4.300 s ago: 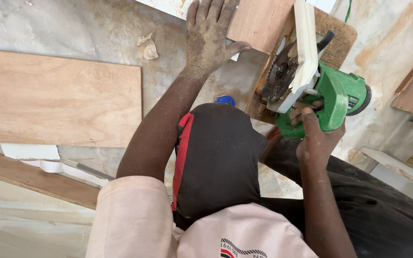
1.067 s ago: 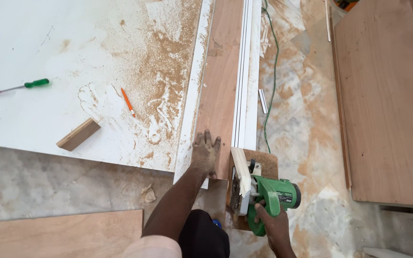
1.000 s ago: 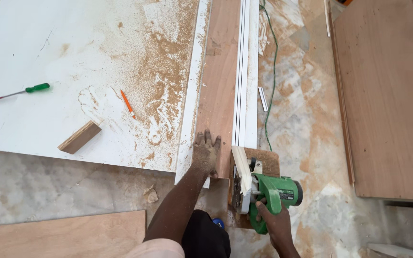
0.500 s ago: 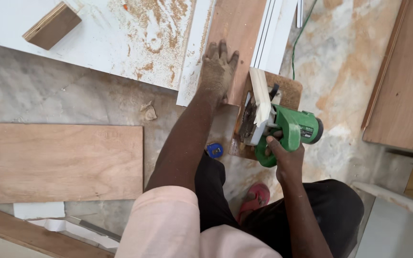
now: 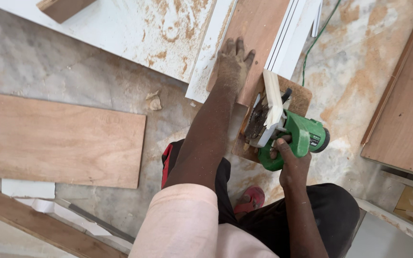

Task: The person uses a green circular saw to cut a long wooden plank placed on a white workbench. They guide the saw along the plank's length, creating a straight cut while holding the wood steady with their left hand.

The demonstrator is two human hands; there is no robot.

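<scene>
Left hand (image 5: 233, 67) lies flat, fingers spread, pressing the brown plywood strip (image 5: 252, 33) on the floor; right hand (image 5: 288, 157) grips the green circular saw (image 5: 295, 138) just beside it. Judged risk: blade could reach those fingers, or the strip could shift.

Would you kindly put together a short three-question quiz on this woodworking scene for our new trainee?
1. True or false: the left hand lies flat on the long brown wooden strip.
2. What colour is the power saw that the right hand grips?
3. The loose brown board on the floor lies: A) on the person's left, B) under the saw, C) on the white panel.

Key: 1 true. 2 green. 3 A.
</scene>
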